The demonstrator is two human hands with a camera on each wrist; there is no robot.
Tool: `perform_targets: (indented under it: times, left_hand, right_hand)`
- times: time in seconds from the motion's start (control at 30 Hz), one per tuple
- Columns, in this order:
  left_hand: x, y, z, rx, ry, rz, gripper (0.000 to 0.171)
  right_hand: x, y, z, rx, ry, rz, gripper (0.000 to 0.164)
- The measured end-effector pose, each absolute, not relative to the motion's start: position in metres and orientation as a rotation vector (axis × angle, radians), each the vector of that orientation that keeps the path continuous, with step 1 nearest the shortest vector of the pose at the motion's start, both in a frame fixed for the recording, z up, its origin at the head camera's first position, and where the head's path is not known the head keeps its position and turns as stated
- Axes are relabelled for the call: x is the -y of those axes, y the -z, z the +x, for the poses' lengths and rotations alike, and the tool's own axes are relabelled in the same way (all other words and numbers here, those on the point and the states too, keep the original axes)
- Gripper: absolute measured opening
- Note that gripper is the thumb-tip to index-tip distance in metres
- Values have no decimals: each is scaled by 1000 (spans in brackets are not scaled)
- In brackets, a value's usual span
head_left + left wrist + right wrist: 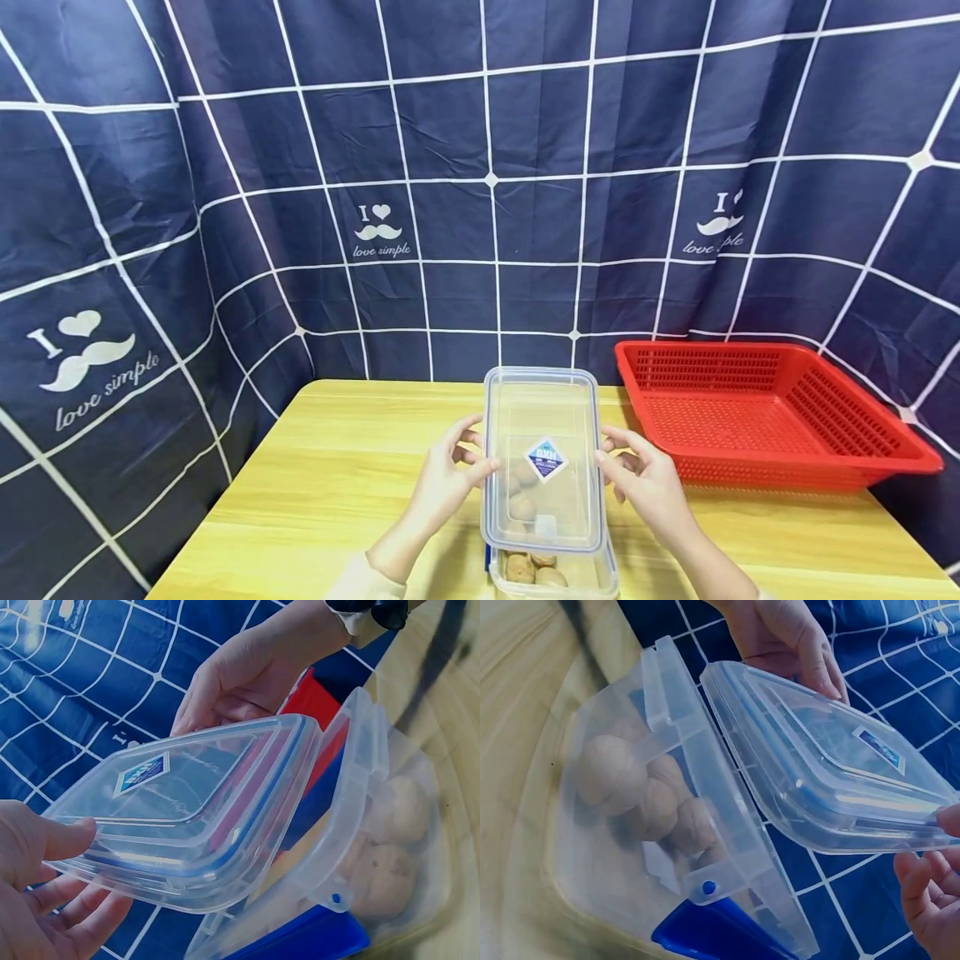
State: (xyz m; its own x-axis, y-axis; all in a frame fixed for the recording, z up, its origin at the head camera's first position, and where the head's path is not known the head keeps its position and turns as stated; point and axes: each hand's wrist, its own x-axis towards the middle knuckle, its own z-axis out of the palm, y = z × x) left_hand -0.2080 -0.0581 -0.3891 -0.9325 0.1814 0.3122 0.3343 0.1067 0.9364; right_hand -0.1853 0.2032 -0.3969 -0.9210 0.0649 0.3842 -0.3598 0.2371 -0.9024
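Note:
A clear plastic lid (543,392) with a blue seal and a diamond-shaped sticker is held between both hands. My left hand (442,483) pinches its left edge, thumb on top and fingers beneath. On the opposite edge, my right hand (648,483) pinches it the same way. Below the lid stands a clear plastic food container (600,575), its rim apart from the lid in the wrist views. Several walnuts (656,808) lie inside the container. A blue clip flap (307,937) hangs at the container's side. In the head view the lid covers much of the container.
A red plastic basket (750,467) with slotted sides stands at the right of the wooden table (322,475). Behind and to the left hangs a dark blue curtain (442,217) with white grid lines. Inside the container lies a small white piece (660,864).

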Motion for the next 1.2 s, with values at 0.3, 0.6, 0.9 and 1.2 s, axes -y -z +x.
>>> perform_targets:
  times: [0.3, 0.6, 0.9, 1.2]
  left_hand:
    - [55, 356, -189, 2216, 1660, -594, 56]
    - [52, 361, -188, 2061, 1695, -665, 48]
    - [52, 363, -189, 1942, 1533, -796, 43]
    - [57, 393, -214, 1796, 1295, -962, 37]
  right_hand:
    - [-202, 393, -187, 2039, -1657, 393, 35]
    - [-201, 395, -187, 2009, -1623, 371, 37]
    - [-200, 392, -188, 1929, -1669, 420, 36]
    - [-201, 393, -185, 1928, -1688, 437, 21]
